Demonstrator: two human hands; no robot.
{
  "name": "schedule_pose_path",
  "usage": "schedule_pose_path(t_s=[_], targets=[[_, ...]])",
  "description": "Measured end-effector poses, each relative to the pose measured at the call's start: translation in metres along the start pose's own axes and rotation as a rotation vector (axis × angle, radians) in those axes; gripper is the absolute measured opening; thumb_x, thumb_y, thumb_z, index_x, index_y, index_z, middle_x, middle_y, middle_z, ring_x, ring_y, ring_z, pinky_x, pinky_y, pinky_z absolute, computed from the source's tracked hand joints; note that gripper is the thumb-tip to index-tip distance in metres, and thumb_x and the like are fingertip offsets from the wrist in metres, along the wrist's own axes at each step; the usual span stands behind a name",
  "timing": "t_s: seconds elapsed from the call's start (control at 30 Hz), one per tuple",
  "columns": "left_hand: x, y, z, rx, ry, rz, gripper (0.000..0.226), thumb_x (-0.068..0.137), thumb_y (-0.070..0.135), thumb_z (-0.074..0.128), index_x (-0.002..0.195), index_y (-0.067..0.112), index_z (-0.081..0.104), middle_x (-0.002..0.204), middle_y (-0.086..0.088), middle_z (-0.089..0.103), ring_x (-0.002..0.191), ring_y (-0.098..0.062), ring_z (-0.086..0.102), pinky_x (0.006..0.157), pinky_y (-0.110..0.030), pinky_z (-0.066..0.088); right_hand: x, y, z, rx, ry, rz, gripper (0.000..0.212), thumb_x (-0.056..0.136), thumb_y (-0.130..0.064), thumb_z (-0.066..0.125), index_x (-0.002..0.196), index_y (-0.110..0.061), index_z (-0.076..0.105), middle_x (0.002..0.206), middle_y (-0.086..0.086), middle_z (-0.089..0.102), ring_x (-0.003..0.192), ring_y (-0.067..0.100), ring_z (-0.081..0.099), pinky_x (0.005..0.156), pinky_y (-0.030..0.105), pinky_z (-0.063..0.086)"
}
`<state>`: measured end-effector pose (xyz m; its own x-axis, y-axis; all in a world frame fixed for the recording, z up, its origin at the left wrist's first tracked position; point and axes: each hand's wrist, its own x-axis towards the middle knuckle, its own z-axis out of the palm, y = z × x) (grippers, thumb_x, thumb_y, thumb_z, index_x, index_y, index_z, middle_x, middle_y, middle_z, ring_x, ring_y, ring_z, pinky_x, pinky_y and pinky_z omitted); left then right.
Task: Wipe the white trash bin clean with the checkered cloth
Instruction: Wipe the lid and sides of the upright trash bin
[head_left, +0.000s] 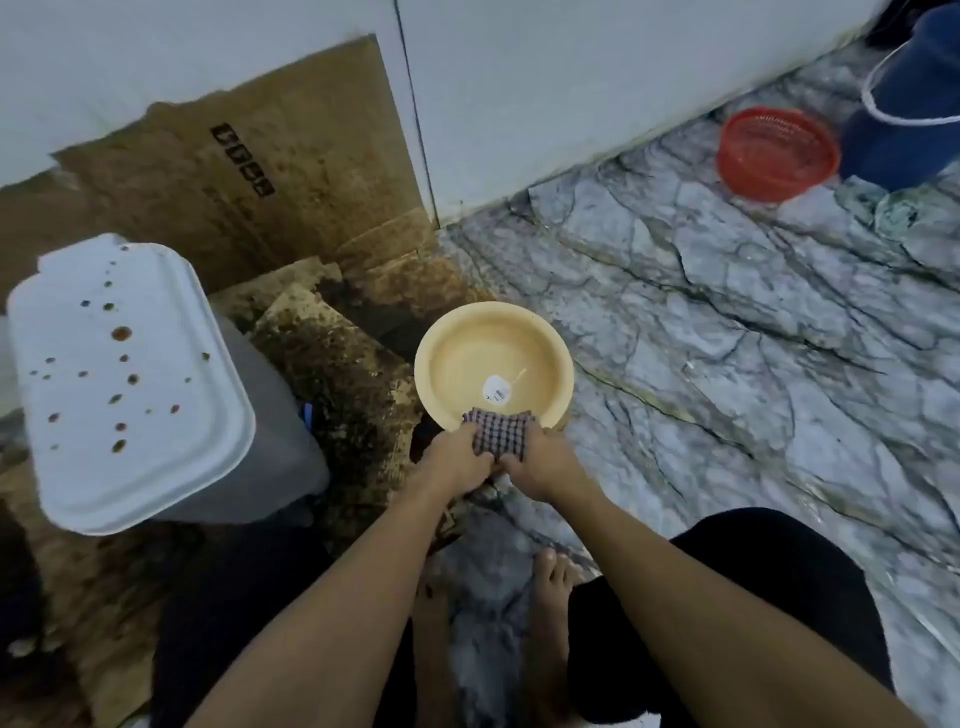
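Currently both the left hand (457, 460) and right hand (540, 462) grip the checkered cloth (500, 432) over the near rim of the yellow basin (441, 338). The white trash bin (124, 384) stands to the left, its lid spotted with stains. An over-wet cloth may drip and smear the spots rather than lift them.

Spotted white trash bin (130, 379) at my left, lid shut.
I see the checkered cloth (500, 432) bunched, draped over a basin rim, well apart.
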<state>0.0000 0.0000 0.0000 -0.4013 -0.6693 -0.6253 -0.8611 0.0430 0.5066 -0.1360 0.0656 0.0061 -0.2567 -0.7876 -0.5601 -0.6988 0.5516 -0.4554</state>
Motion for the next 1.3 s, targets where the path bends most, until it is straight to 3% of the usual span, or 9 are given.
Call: schedule_pose_path(t_s=[0.07, 0.17, 0.3, 0.4, 0.6, 0.77, 0.97, 1.1, 1.3], targets=[[0.02, -0.002, 0.007, -0.097, 0.016, -0.029, 0.06, 0.097, 0.033, 0.055, 0.153, 0.023, 0.035, 0.143, -0.013, 0.052, 0.127, -0.032, 0.051, 0.101, -0.037, 0.044, 0.018, 0.009, 0.006, 0.115, 0.082, 0.08, 0.065, 0.091, -0.031, 0.056, 0.146, -0.011, 0.027, 0.132, 0.022, 0.047, 0.114, 0.04, 0.053, 0.089, 0.043, 0.048], [0.036, -0.007, 0.02, -0.243, 0.046, -0.098, 0.058, 0.099, 0.031, 0.056, 0.153, 0.025, 0.037, 0.15, -0.01, 0.048, 0.132, -0.029, 0.049, 0.104, -0.034, 0.042, 0.035, 0.023, 0.019, 0.263, 0.128, 0.11, 0.063, 0.089, -0.022, 0.058, 0.144, -0.018, 0.027, 0.128, 0.018, 0.051, 0.112, 0.037, 0.053, 0.08, 0.035, 0.044], [0.04, -0.012, 0.031, -0.292, 0.173, -0.061, 0.047, 0.099, 0.023, 0.057, 0.145, 0.022, 0.05, 0.14, -0.007, 0.058, 0.121, -0.024, 0.056, 0.096, -0.026, 0.043, 0.042, 0.022, 0.032, 0.434, 0.17, 0.085, 0.06, 0.089, -0.011, 0.057, 0.143, -0.018, 0.032, 0.119, 0.004, 0.058, 0.095, 0.019, 0.056, 0.075, 0.027, 0.041], [0.035, -0.018, 0.029, -0.288, 0.271, -0.069, 0.037, 0.098, 0.022, 0.058, 0.135, 0.023, 0.061, 0.13, -0.006, 0.064, 0.109, -0.02, 0.059, 0.088, -0.022, 0.042, 0.04, 0.017, 0.035, 0.533, 0.208, 0.128, 0.058, 0.087, -0.002, 0.054, 0.141, -0.015, 0.039, 0.114, 0.001, 0.057, 0.096, 0.017, 0.056, 0.077, 0.028, 0.045], [0.001, -0.009, 0.008, -0.28, 0.361, -0.026, 0.026, 0.093, 0.012, 0.061, 0.114, 0.025, 0.072, 0.117, -0.003, 0.07, 0.109, -0.023, 0.062, 0.094, -0.03, 0.048, 0.015, -0.003, 0.013, 0.659, 0.2, 0.209, 0.044, 0.079, 0.005, 0.052, 0.116, -0.018, 0.056, 0.083, 0.003, 0.061, 0.074, 0.021, 0.059, 0.062, 0.037, 0.05], [-0.05, 0.003, -0.018, -0.31, 0.425, 0.075, 0.034, 0.089, 0.003, 0.063, 0.119, 0.017, 0.072, 0.124, -0.001, 0.07, 0.115, -0.018, 0.063, 0.094, -0.015, 0.04, -0.027, -0.034, -0.014, 0.739, 0.251, 0.08, 0.034, 0.082, 0.003, 0.052, 0.106, -0.02, 0.054, 0.081, 0.005, 0.058, 0.065, 0.019, 0.053, 0.05, 0.029, 0.04], [-0.121, 0.006, -0.053, -0.331, 0.434, 0.168, 0.051, 0.088, 0.006, 0.061, 0.135, 0.025, 0.062, 0.132, 0.005, 0.065, 0.115, -0.009, 0.06, 0.1, -0.018, 0.043, -0.082, -0.059, -0.042, 0.766, 0.138, -0.13, 0.054, 0.081, -0.002, 0.058, 0.117, -0.041, 0.058, 0.098, 0.01, 0.066, 0.073, 0.022, 0.063, 0.054, 0.032, 0.047], [-0.167, -0.003, -0.056, -0.352, 0.502, 0.168, 0.052, 0.088, 0.011, 0.061, 0.138, 0.026, 0.06, 0.132, 0.007, 0.065, 0.113, -0.006, 0.06, 0.098, -0.019, 0.045, -0.113, -0.069, -0.047, 0.7, 0.002, -0.282, 0.05, 0.081, 0.008, 0.056, 0.117, -0.024, 0.069, 0.114, 0.002, 0.06, 0.103, 0.02, 0.058, 0.076, 0.031, 0.054], [-0.209, -0.024, -0.046, -0.366, 0.625, 0.125, 0.052, 0.084, 0.012, 0.067, 0.135, 0.023, 0.061, 0.131, 0.002, 0.066, 0.114, -0.012, 0.062, 0.103, -0.032, 0.048, -0.15, -0.09, -0.036, 0.696, -0.052, -0.252, 0.032, 0.083, 0.001, 0.059, 0.108, -0.013, 0.074, 0.106, 0.001, 0.066, 0.092, 0.014, 0.064, 0.083, 0.031, 0.058]])
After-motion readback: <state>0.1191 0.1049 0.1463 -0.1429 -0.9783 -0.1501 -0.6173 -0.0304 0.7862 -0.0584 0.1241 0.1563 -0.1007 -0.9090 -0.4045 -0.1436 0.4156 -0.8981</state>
